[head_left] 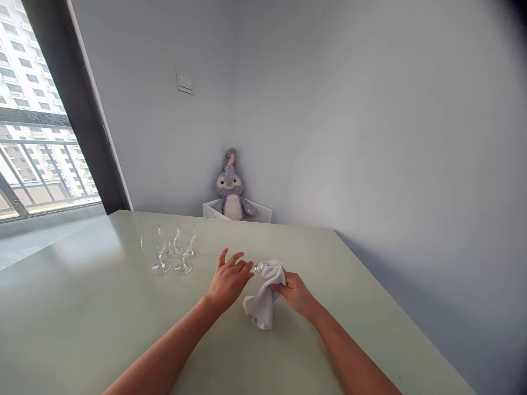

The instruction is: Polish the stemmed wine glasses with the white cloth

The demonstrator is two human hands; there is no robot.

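My left hand (231, 278) pinches the foot end of a clear stemmed glass (261, 267) between thumb and forefinger, with its other fingers spread. The glass lies on its side above the table, its bowl toward my right hand (297, 293). A white cloth (265, 299) is gripped in that right hand. Part of it covers the near side of the bowl, and the rest hangs down in folds. The glass's foot is hidden behind my left fingers, and the cloth hides some of the bowl.
Several clear stemmed glasses (183, 267) stand upright in a cluster on the pale green table (123, 340), left of my hands. Beyond the far edge, a grey plush rabbit (233, 206) sits in a white perforated basket (261, 215). A grey wall (391, 164) runs along the right.
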